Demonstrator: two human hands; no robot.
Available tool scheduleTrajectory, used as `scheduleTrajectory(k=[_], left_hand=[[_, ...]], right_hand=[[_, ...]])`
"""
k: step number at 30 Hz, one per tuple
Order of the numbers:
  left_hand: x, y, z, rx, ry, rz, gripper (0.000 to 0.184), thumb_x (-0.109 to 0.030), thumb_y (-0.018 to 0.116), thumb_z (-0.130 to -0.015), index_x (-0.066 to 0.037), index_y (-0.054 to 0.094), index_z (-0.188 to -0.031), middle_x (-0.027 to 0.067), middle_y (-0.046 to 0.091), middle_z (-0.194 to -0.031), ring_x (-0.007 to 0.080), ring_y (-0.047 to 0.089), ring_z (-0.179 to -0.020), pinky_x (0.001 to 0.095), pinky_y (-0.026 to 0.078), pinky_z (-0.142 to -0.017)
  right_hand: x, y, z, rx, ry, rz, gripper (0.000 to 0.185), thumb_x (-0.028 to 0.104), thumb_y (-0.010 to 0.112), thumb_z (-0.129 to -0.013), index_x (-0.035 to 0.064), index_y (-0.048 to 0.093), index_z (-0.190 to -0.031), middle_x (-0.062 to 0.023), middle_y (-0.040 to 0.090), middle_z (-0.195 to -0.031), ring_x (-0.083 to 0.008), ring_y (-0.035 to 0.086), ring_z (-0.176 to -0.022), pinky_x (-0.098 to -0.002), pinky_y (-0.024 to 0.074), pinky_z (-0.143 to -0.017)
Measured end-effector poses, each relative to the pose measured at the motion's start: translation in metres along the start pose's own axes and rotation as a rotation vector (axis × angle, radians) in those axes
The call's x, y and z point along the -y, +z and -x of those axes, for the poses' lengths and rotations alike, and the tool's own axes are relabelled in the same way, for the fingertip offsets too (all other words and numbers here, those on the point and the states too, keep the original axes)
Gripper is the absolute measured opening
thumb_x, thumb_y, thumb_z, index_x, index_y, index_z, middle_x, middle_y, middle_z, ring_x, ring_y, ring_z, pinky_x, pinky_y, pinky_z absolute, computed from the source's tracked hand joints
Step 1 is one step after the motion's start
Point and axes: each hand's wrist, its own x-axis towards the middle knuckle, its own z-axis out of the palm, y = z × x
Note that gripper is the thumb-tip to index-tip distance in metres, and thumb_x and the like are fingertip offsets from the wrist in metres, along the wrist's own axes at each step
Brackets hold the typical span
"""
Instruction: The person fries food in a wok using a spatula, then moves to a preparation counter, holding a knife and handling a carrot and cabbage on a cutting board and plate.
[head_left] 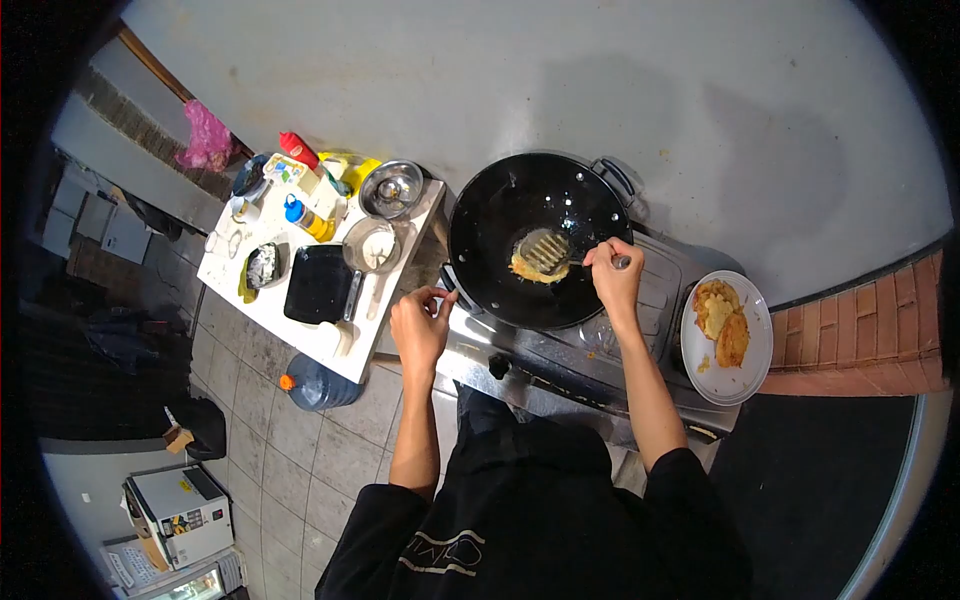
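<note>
A black wok [500, 210] sits on the stove, with a little shiny oil inside. In it lies a golden fried patty [535, 272], partly covered by the slotted head of a metal spatula [546, 248]. My right hand [615, 280] is closed around the spatula's handle at the wok's right rim. At the lower left, my left hand [420, 325] pinches the wok's side handle [460, 292] between thumb and fingers. To the right, a white plate [755, 365] holds browned fried pieces [722, 318].
The stove [660, 290] stands against a grey wall. A white table [330, 345] on the left carries a black rectangular pan [318, 284], metal bowl [391, 189], glass bowl [372, 246], oil bottle [310, 220] and red bottle [298, 149]. A water jug [325, 383] stands on the floor.
</note>
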Motion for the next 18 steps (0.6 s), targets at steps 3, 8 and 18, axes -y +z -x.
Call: scheduleTrajectory(k=[3, 8, 18], left_hand=[[0.001, 0.0, 0.0, 0.01, -0.006, 0.01, 0.02, -0.022, 0.076, -0.076, -0.003, 0.069, -0.079, 0.0088, 0.05, -0.055, 0.0248, 0.053, -0.051, 0.0373, 0.041, -0.052], [-0.001, -0.001, 0.001, 0.014, 0.003, 0.008, 0.019, -0.021, 0.076, -0.076, -0.003, 0.069, -0.079, 0.0088, 0.051, -0.056, 0.0262, 0.055, -0.053, 0.0379, 0.042, -0.053], [-0.001, -0.001, -0.001, 0.033, -0.04, -0.004, 0.019, -0.02, 0.076, -0.075, -0.003, 0.069, -0.078, 0.0086, 0.049, -0.055, 0.0254, 0.052, -0.051, 0.0378, 0.04, -0.052]], right_hand=[[0.002, 0.001, 0.003, -0.03, 0.053, -0.062, 0.021, 0.001, 0.048, -0.078, -0.005, 0.055, -0.059, -0.0108, 0.058, -0.053, -0.014, 0.056, -0.05, -0.0296, 0.0424, -0.051], [0.003, 0.008, 0.007, -0.035, 0.044, -0.121, 0.022, 0.001, 0.048, -0.078, -0.0046, 0.055, -0.058, -0.0104, 0.06, -0.054, -0.0145, 0.056, -0.05, -0.0303, 0.0433, -0.051], [-0.016, 0.014, 0.01, 0.061, -0.035, -0.021, 0.02, 0.0, 0.05, -0.076, -0.0026, 0.05, -0.056, -0.0123, 0.056, -0.051, -0.0156, 0.058, -0.051, -0.0314, 0.0417, -0.049]])
